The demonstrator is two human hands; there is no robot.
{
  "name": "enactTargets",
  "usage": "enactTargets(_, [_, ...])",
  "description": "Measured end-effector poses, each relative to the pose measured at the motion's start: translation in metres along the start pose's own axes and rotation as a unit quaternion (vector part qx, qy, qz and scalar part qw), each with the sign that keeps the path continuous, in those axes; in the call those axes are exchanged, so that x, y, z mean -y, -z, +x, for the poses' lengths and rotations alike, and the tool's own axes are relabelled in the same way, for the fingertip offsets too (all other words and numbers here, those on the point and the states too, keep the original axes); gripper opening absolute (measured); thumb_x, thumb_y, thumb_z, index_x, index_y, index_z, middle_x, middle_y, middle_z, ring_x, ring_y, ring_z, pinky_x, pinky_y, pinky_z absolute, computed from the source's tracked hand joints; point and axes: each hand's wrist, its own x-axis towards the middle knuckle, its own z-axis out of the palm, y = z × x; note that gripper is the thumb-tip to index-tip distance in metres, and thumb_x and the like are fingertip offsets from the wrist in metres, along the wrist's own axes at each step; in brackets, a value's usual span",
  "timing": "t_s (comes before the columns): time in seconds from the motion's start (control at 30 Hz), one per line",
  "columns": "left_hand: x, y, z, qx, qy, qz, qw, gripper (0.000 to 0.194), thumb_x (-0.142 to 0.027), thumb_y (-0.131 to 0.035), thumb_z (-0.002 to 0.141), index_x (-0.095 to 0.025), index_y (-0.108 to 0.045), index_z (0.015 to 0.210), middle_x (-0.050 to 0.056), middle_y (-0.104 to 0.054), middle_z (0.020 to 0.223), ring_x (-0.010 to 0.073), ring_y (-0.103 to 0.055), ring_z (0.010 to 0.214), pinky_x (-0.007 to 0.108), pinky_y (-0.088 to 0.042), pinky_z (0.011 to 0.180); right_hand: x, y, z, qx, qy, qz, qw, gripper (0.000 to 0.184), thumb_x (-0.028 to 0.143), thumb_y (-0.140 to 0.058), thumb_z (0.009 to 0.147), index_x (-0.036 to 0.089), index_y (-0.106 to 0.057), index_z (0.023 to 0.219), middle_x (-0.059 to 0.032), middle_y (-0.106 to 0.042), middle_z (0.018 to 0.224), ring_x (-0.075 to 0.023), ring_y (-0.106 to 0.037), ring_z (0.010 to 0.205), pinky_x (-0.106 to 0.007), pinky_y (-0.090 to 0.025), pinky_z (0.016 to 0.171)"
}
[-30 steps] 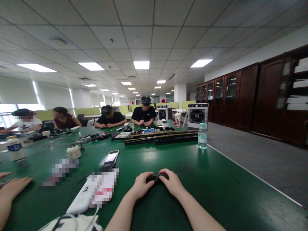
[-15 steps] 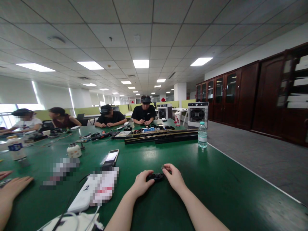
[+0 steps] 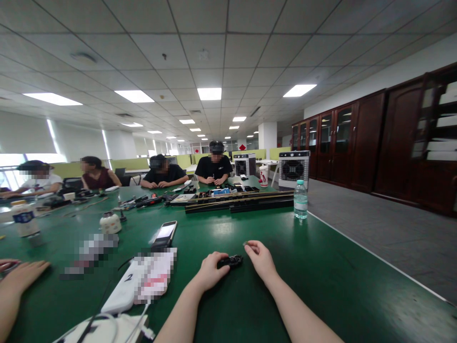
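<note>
My left hand [image 3: 212, 271] is closed around one end of a small black object [image 3: 234, 261], long and narrow, on the green table. Its upper side looks uneven, with details too fine to make out. A short gap to the right, my right hand [image 3: 262, 260] pinches a tiny greenish-grey piece [image 3: 246, 243] between thumb and fingertips. That piece is too small to name, and it is apart from the black object.
Left of my arms lie a white power bank-like block [image 3: 124, 286] marked 2, a phone [image 3: 166, 233] and white cables [image 3: 114, 328]. A water bottle [image 3: 300, 200] stands beyond, near long black rails [image 3: 260, 205]. Another person's hand [image 3: 30, 274] rests at far left.
My right hand has drawn away from the black object, slightly right, with the tiny piece in its fingertips. My left hand stays on the object.
</note>
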Motion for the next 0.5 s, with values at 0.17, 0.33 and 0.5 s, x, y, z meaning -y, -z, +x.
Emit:
enactTargets(0.17, [-0.0008, -0.0007, -0.0003, -0.004, 0.006, 0.002, 1.0, 0.04, -0.025, -0.058, 0.075, -0.019, -0.062, 0.114, 0.006, -0.065, 0.114, 0.0224, -0.056, 0.108, 0.03, -0.041, 0.097, 0.0018, -0.0006, 0.0003, -0.014, -0.011, 0.033, 0.999, 0.037, 0.05, -0.059, 0.069, 0.018, -0.06, 0.087, -0.0108, -0.073, 0.091, -0.0262, -0.068, 0.09, -0.037, -0.053, 0.078])
enactTargets(0.33, [0.0007, -0.001, 0.0003, -0.002, 0.003, 0.001, 1.0, 0.041, -0.025, -0.058, 0.075, -0.019, -0.062, 0.115, 0.006, -0.065, 0.115, 0.0234, -0.056, 0.109, 0.031, -0.04, 0.098, 0.0043, 0.0004, 0.0009, -0.018, -0.025, 0.047, 0.998, 0.036, 0.051, -0.06, 0.067, 0.019, -0.06, 0.085, -0.0101, -0.073, 0.088, -0.0263, -0.068, 0.09, -0.037, -0.053, 0.079])
enactTargets(0.5, [0.0006, -0.0004, -0.0003, -0.002, 0.003, -0.007, 1.0, 0.042, -0.026, -0.057, 0.075, -0.019, -0.062, 0.115, 0.006, -0.065, 0.116, 0.0243, -0.056, 0.11, 0.032, -0.039, 0.098, 0.0086, 0.0021, -0.0001, -0.018, -0.04, 0.057, 0.997, 0.034, 0.048, -0.06, 0.066, 0.019, -0.059, 0.084, -0.0102, -0.072, 0.088, -0.0262, -0.068, 0.089, -0.038, -0.052, 0.081])
